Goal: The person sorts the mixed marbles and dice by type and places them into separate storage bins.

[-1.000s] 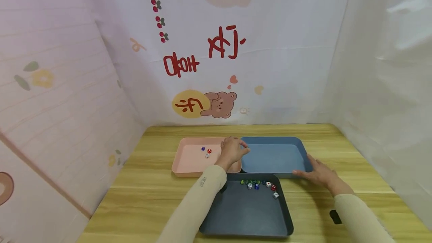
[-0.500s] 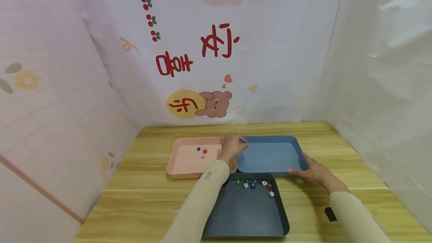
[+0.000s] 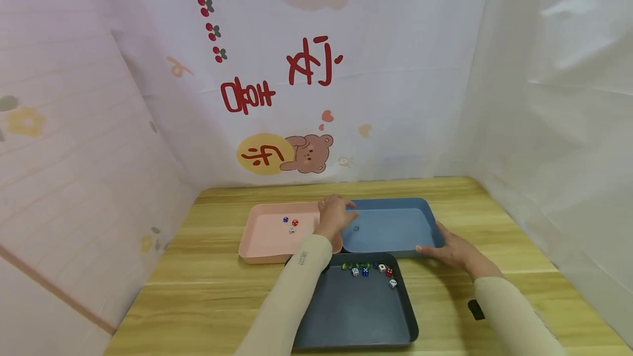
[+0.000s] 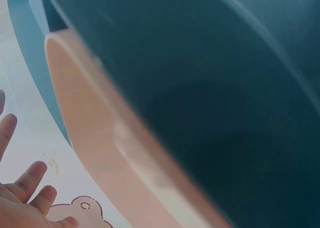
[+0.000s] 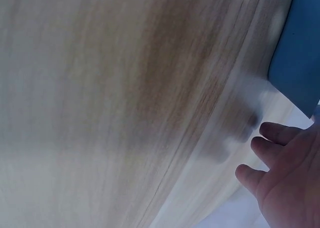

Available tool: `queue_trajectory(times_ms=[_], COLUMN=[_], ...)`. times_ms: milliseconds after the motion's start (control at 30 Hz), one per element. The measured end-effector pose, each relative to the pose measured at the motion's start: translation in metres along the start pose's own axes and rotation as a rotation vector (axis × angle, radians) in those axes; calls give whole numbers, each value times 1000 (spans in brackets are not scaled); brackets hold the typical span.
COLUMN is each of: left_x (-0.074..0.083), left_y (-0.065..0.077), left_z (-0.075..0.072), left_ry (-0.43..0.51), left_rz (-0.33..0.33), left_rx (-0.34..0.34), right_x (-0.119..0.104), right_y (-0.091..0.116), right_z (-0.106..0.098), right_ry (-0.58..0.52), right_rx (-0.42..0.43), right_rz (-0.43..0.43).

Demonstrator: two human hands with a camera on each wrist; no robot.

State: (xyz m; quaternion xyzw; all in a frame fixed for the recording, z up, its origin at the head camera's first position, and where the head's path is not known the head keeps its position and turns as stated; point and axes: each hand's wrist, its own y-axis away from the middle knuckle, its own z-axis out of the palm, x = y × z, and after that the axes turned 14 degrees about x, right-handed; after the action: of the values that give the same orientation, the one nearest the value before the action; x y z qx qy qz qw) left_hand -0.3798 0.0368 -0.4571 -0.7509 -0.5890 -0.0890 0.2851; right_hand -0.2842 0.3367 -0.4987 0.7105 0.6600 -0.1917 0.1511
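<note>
My left hand (image 3: 334, 216) hangs over the edge between the pink tray (image 3: 248, 232) and the blue tray (image 3: 428, 223), its thumb and fingers apart with nothing between them. A small bluish-green piece (image 3: 356, 228) lies in the blue tray just below the fingertips; it is too small to name. In the left wrist view, spread fingers (image 4: 32, 175) show beside the tray walls. With thumb and index finger straddling it, my right hand (image 3: 457, 251) touches the blue tray's front right corner. Its other fingers (image 5: 267, 150) are extended in the right wrist view.
Pink tray: a blue die (image 3: 285, 219), a red die (image 3: 295, 222) and a white die (image 3: 292, 230). A dark grey tray (image 3: 356, 312) in front holds several dice and shiny green pieces (image 3: 367, 265) along its back. A black object (image 3: 476, 310) lies beside the right sleeve.
My left thumb and fingers have parted from a pinch, and the small bluish-green piece now shows in the blue tray. The whole scene shifts slightly left; my right hand stays at the corner.
</note>
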Motion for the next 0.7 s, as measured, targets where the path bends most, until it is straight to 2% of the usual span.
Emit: queue_trajectory(times_ms=[367, 567, 700], left_x=[-14, -15, -14], left_y=[2, 9, 13], left_z=[-14, -24, -30], left_ry=[4, 13, 20], left_rz=[32, 46, 77], left_rx=[25, 18, 6], right_x=[-5, -6, 0], right_y=[1, 3, 2], right_z=[-1, -1, 1], right_ry=[-27, -29, 8], right_rx=[-22, -27, 5], right_rz=[17, 12, -26])
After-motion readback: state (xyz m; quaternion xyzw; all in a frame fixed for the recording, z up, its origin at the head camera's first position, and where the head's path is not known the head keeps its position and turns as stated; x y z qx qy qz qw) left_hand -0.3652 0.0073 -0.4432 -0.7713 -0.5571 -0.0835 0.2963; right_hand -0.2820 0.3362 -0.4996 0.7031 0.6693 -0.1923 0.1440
